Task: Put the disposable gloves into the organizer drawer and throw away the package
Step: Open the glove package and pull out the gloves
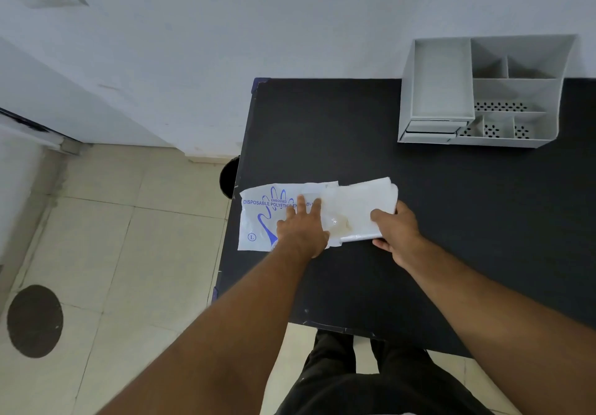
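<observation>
Left hand: the left hand (301, 230) lay palm down on the package (258, 217), fingers (301, 203) spread flat and pressing, not curled around anything.
Right hand: the right hand (395, 230) pinched the near right end of the gloves (364, 208), thumb on top; the fingers underneath were hidden by the stack.
Package: a white plastic bag with a blue hand outline, flat on the black table (419, 269) at its left edge; the left fingers covered the middle of the printed line, so only "DISPOSABLE POLYETH" read clearly.
Gloves: a pale, translucent folded wad stretching from just beside the left fingertips to the right thumb; whether any part sat inside the package could not be told.
Organizer: the grey organizer (483, 92) stood well beyond both hands by the wall, its drawer (432, 127) fronts low on the left, too small to tell how far shut.
Dark round object: a dark round object (229, 177) sat left of the left fingers, mostly hidden below the table edge.
</observation>
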